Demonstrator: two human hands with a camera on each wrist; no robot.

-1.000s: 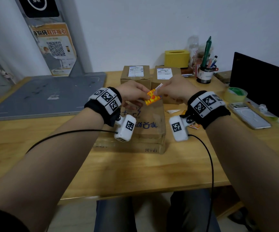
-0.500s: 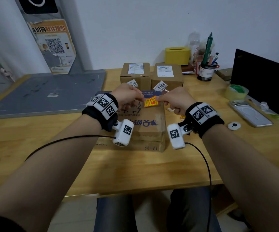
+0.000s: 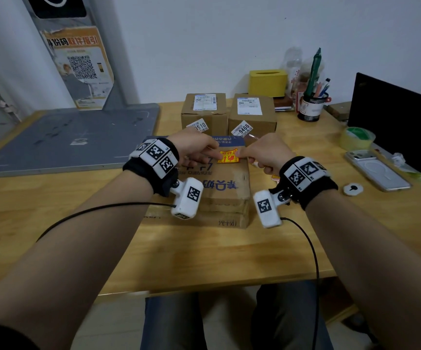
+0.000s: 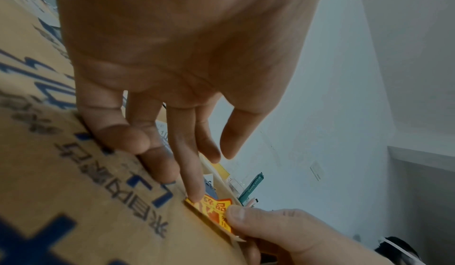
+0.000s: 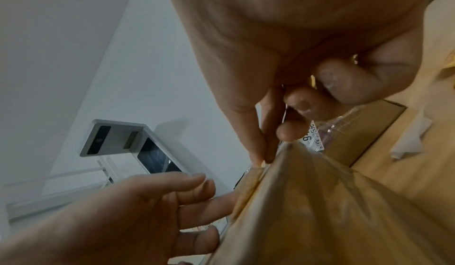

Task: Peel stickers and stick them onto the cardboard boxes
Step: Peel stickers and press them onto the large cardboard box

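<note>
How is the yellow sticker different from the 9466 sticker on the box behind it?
The yellow sticker is yellow with red print; the 9466 sticker is white with black digits. The yellow sticker lies on top of the near box under both hands' fingers; the 9466 sticker sits untouched on the far box's front. Both are small labels on cardboard.

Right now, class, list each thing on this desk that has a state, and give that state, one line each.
Sticker: flat on the box top, pressed at both ends.
Big box: closed, lying flat.
Two small boxes: closed, each labelled.
Left hand: fingers straight, fingertip on sticker.
Right hand: fingers curled, thumb on sticker.
Phone: face down.
</note>
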